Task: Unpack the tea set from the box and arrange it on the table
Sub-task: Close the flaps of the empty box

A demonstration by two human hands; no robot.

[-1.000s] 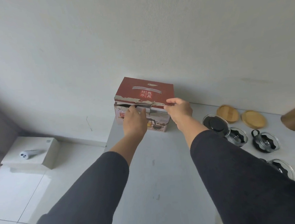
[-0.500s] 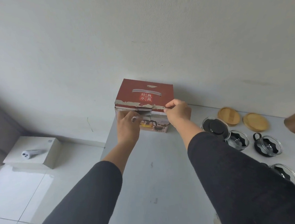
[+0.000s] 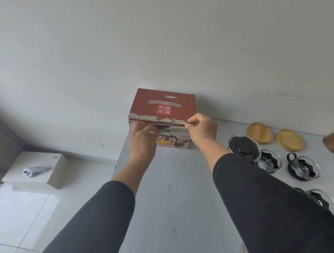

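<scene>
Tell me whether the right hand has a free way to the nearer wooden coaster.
Probably yes. The right hand pinches the box flap, so it must let go first. The wooden coaster lies uncovered on the table, to that hand's right, with only low glass cups nearby.

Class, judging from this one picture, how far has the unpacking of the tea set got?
Done: glass cups and wooden lids already sit on the table. In hand: the left hand and right hand pinch the red box's front flap. Left: opening it and taking out whatever remains; its contents are hidden.
</scene>
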